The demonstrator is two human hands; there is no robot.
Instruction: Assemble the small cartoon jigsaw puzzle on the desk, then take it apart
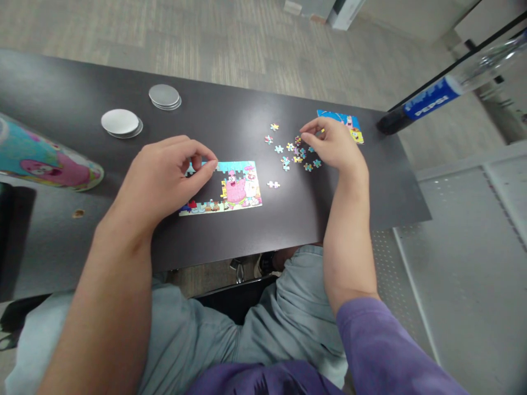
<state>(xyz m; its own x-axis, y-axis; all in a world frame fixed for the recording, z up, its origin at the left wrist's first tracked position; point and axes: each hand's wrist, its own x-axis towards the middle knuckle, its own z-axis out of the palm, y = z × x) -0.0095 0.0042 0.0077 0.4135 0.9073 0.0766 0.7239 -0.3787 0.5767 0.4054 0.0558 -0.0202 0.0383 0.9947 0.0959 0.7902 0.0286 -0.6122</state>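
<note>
The cartoon jigsaw puzzle (236, 189) on the counter (288, 225) is joined along its visible edges and filled at the right, with a gap left inside, partly covered by the left hand (164, 173). Loose jigsaw pieces (297, 159) are left unfitted to its right, reached by the right hand (334, 144); whether anything is pinched by either hand's nearly closed fingertips cannot be told.

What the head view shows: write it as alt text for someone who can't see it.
A person's left hand is over a partly assembled cartoon jigsaw, the right hand beside scattered loose pieces, on a dark table; a Pepsi bottle stands at right.
</note>
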